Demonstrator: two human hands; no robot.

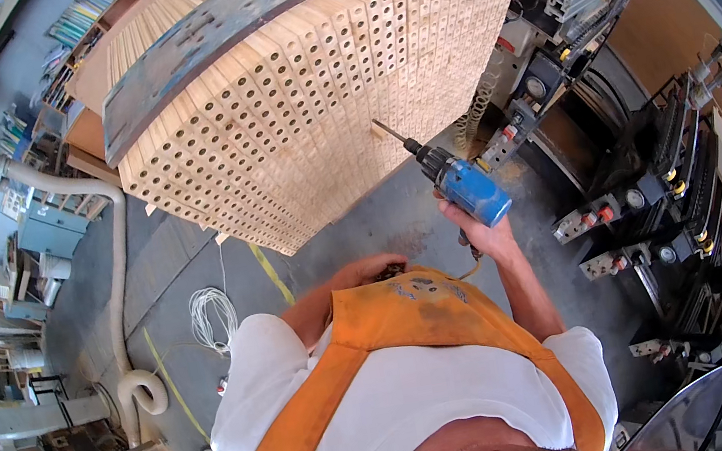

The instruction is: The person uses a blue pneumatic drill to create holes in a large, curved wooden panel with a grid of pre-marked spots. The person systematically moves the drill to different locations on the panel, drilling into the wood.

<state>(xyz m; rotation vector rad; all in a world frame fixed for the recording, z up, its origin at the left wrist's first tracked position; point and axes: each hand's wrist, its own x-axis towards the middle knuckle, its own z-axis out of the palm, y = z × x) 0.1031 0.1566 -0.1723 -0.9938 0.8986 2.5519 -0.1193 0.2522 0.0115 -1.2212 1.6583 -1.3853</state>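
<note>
My right hand [482, 230] is closed around the grip of a blue power drill [474, 191] with a black chuck. Its long thin bit [392, 134] points up and left at a large stack of pale wooden pieces [308, 130]. Rows of round holes cover the stack's face; many at the left and top look dark-rimmed. Whether the bit's tip touches the wood, I cannot tell. My left hand [375, 267] is curled in front of the orange apron [430, 304], by small dark pieces [393, 270]. Its fingers are mostly hidden, and what they hold cannot be made out.
A worn grey board [227, 34] lies on top of the stack. To the right stands machinery with gauges [635, 199] and rails. A coiled white cable [212, 317] and a beige flexible hose [120, 264] lie at the left, near yellow floor lines [271, 273].
</note>
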